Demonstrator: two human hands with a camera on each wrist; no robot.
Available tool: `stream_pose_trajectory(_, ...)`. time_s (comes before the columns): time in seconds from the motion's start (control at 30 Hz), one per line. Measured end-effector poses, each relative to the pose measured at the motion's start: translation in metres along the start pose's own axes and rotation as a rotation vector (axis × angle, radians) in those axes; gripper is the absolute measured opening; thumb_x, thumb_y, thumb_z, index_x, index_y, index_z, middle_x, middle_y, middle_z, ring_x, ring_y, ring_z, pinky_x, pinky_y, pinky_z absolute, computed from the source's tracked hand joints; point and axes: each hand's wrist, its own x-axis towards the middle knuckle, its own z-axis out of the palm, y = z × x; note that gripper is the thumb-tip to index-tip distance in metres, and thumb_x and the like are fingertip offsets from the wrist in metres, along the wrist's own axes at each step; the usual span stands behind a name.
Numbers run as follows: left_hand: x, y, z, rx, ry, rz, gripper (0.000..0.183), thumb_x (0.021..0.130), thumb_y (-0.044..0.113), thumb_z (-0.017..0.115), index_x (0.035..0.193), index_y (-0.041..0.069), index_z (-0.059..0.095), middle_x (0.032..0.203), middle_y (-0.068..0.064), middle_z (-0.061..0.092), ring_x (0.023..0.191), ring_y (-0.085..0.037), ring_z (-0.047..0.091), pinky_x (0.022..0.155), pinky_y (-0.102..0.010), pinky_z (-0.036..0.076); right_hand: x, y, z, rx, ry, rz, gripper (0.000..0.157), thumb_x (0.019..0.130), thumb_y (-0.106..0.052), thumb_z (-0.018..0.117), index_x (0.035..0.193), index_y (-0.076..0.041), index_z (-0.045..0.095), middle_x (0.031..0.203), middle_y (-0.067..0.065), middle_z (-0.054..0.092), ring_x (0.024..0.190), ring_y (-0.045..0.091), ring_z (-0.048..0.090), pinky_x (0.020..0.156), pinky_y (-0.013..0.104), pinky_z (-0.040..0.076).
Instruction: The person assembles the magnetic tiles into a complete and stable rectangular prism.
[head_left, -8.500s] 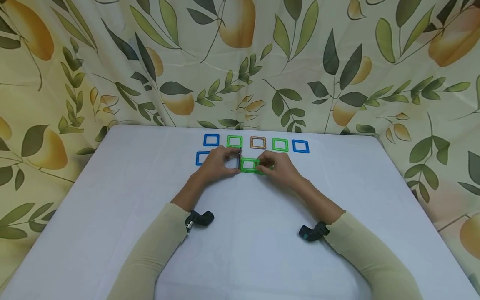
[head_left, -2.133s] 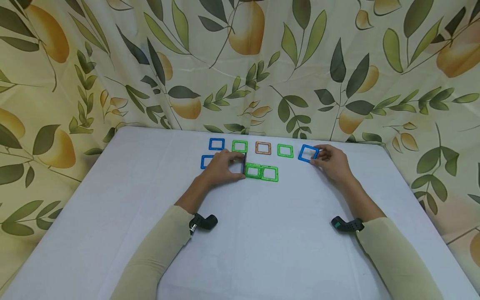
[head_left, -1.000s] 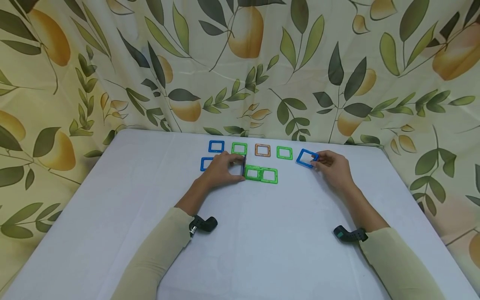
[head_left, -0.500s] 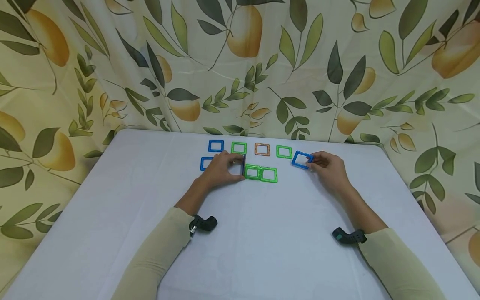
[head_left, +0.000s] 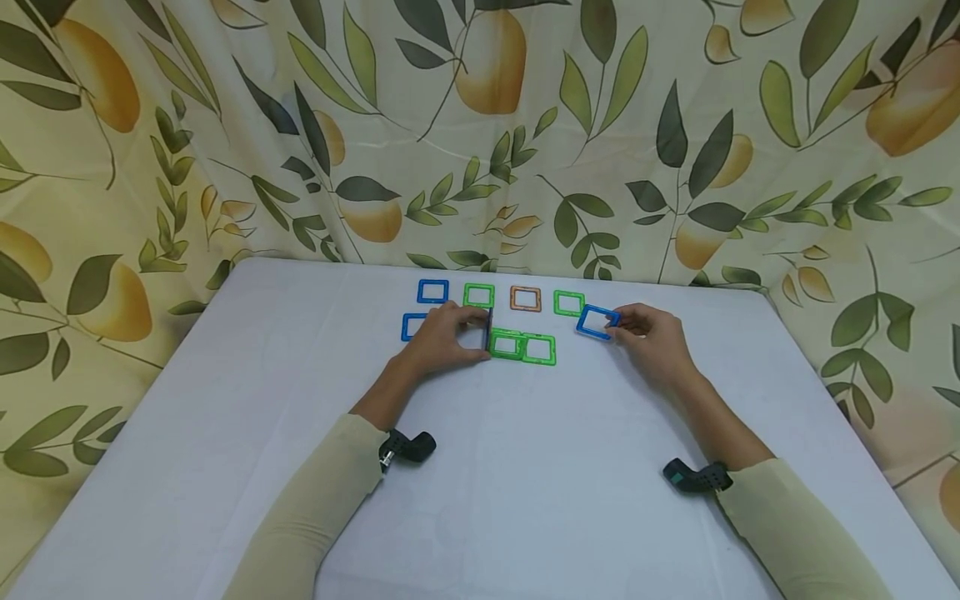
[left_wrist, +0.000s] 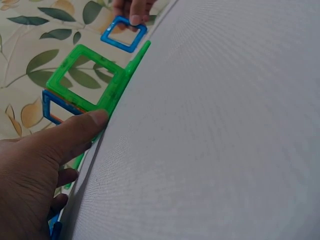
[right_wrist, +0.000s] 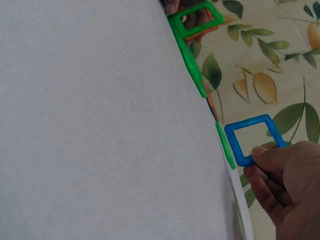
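Note:
Near the back of the table, my left hand (head_left: pixel 438 342) grips an upright magnetic tile (head_left: pixel 489 333) between thumb and fingers; it shows edge-on as a dark line. A green magnetic tile (left_wrist: pixel 102 60) stands upright at its right, by the thumb tip in the left wrist view. Another green tile (head_left: pixel 540 337) lies flat, touching the standing one's right side. Farther right, my right hand (head_left: pixel 660 337) pinches a blue magnetic tile (head_left: pixel 603 310) by its right edge, with the tile tilted. In the head view it overlaps the corner of a green tile (head_left: pixel 568 293) in the back row.
Along the far edge lie a blue tile (head_left: pixel 432 282), a green tile (head_left: pixel 478 287) and an orange tile (head_left: pixel 525 290). Another blue tile (head_left: pixel 406 327) is partly hidden by my left hand. A white cloth covers the table (head_left: pixel 540 475), and a patterned curtain (head_left: pixel 420 100) hangs behind.
My right hand has left the green tiles, taken the blue tile from the back row's right end and brought it left. My left hand keeps its grip on the upright tile.

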Motion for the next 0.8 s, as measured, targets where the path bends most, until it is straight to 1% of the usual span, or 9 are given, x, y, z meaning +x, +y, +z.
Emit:
stream_pose_trajectory(0.23,0.000,0.002,-0.002,0.003,-0.003,0.012,0.067,0.080,0.033,0.094,0.139,0.013,0.069,0.117,-0.005,0.063,0.103,-0.022,0.052,0.086,-0.040,0.046,-0.001,-0.004,0.003,-0.008,-0.013,-0.025,0.024,0.098,-0.006,0.075,0.119,0.004,0.070,0.107,0.019,0.075,0.099,0.032,0.070,0.079,0.008,0.047)
stream_pose_trajectory(0.53,0.001,-0.001,-0.001,0.002,0.003,0.023,0.067,0.080,0.033,0.094,0.138,0.013,0.069,0.117,-0.004,0.064,0.103,-0.021,0.052,0.086,-0.039,0.046,-0.004,-0.012,0.009,-0.002,-0.015,-0.031,0.024,0.097,-0.008,0.077,0.118,0.003,0.072,0.106,0.017,0.075,0.099,0.032,0.070,0.081,0.012,0.047)
stream_pose_trajectory(0.8,0.000,0.000,-0.001,-0.003,-0.006,0.013,0.067,0.080,0.033,0.094,0.139,0.013,0.068,0.118,-0.003,0.064,0.104,-0.020,0.052,0.087,-0.038,0.046,-0.007,-0.012,0.014,0.000,-0.021,-0.053,0.023,0.096,-0.005,0.078,0.116,0.003,0.072,0.104,0.016,0.077,0.097,0.032,0.072,0.079,0.011,0.047)
